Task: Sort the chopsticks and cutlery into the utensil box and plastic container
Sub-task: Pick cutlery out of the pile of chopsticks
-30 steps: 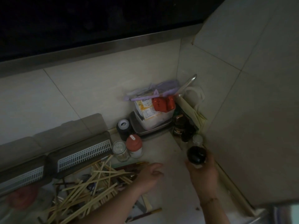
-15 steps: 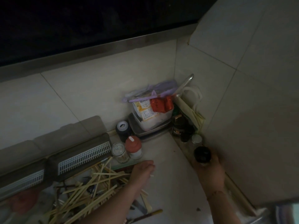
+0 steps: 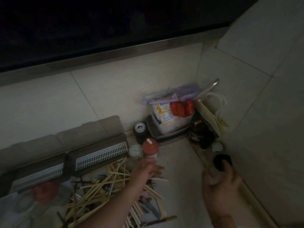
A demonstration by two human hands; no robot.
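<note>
Chopsticks: heaped near-left, long axes mostly slanting near-left to far-right.
Left hand: nearer, fingers relaxed over pile's far-right edge.
Right hand: wraps dark-capped bottle, right.

You look down into a dim corner where pale tiled walls meet above a light countertop; a metal ledge runs under a black window.

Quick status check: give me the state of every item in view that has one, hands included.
Utensil box: lid up.
Chopsticks: loose heap on counter, unsorted.
Red-capped bottle: upright, capped.
Dark-capped bottle: upright, held by right hand.
Left hand: fingers straight, over the heap.
</note>
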